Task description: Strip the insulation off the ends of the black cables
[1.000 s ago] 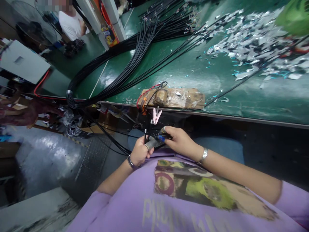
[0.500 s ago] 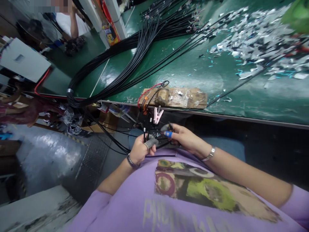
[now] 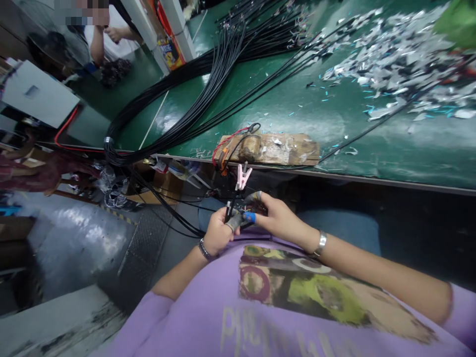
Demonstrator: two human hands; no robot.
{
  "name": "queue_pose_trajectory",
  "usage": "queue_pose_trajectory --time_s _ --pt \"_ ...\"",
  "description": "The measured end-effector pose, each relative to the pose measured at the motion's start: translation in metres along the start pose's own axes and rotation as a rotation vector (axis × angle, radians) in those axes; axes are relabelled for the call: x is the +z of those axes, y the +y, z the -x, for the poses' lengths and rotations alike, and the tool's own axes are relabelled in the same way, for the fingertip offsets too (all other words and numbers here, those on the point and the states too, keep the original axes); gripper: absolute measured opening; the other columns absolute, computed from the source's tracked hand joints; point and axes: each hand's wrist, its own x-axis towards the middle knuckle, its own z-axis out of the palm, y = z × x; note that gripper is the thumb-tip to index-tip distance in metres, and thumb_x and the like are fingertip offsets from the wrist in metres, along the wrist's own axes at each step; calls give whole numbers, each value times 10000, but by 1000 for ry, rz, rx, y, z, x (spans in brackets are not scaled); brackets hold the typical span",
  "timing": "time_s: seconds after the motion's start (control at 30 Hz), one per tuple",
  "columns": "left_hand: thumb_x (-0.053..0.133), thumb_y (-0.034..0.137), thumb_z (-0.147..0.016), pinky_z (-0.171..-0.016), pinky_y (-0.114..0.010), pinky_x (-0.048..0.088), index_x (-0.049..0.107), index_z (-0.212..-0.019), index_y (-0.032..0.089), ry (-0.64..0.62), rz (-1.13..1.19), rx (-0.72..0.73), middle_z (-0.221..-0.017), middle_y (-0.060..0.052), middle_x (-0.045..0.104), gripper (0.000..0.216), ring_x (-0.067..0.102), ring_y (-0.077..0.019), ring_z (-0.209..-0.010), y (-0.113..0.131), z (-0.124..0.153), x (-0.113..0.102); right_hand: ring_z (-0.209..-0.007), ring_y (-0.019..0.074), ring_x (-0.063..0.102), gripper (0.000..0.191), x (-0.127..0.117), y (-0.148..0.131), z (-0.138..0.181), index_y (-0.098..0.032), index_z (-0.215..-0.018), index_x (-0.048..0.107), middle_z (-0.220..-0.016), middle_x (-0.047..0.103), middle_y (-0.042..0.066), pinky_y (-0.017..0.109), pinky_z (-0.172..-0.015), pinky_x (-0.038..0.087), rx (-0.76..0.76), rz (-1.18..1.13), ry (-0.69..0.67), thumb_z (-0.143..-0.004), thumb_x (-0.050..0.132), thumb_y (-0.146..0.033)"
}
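My left hand (image 3: 220,229), a grey cover on its thumb, is closed around the black cables (image 3: 189,229) in front of my body. Short cable ends stick up out of its grip. Close against it, my right hand (image 3: 273,218) has its thumb, wrapped in blue tape, and a grey-covered finger curled at the cable ends. Thin wires show faintly between the two hands; what the right fingers grip is too small and dark to tell. Just above the hands, a pink clip (image 3: 243,177) hangs at the table edge.
A wooden block (image 3: 293,149) with red and black leads lies at the edge of the green table (image 3: 390,153). A big looped bundle of black cables (image 3: 163,141) crosses the left side. Foil scraps (image 3: 401,64) are heaped at right. Another person (image 3: 115,37) sits beyond.
My right hand has moved left and slightly down, from apart to right beside my left hand. The cable ends in my left hand have shifted slightly. The other person's hands have moved.
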Motion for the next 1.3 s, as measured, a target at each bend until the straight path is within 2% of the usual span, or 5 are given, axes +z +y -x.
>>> queue_pose_trajectory --time_s 0.43,0.63,0.9,1.17,1.3 --pt "642 519 -689 -325 -163 261 531 -681 146 -237 94 -128 -494 9 589 389 448 -53 -323 -4 -2 -6 -610 133 479 264 4 9 -6 -185 -686 533 -648 547 -7 267 -587 422 35 -154 -65 -720 540 -447" --pt "659 510 -670 -352 -160 311 517 -699 161 23 83 14 -469 47 553 377 434 -47 -328 -1 -3 -2 -588 135 436 314 -4 7 2 -190 -674 527 -610 517 -12 271 -564 380 -18 23 71 -747 537 -495" --pt "674 349 -694 -411 -171 359 547 -677 171 119 -150 164 -502 28 591 219 475 -60 -401 -6 1 -1 -576 121 449 367 6 -2 1 -181 -666 523 -615 531 -12 267 -576 416 88 -248 -108 -694 585 -542" --pt "646 484 -690 -339 -169 295 506 -658 160 -114 30 -112 -472 26 566 354 446 -57 -324 9 6 -2 -675 173 510 97 -5 1 -2 -192 -681 484 -706 567 47 267 -593 369 -284 596 20 -632 518 -116" --pt "664 490 -671 -310 -163 258 495 -680 164 -79 102 -139 -433 51 533 368 415 -54 -290 8 6 -2 -635 162 518 39 -14 6 -5 -204 -726 489 -698 578 36 252 -563 370 -237 608 169 -725 496 -166"
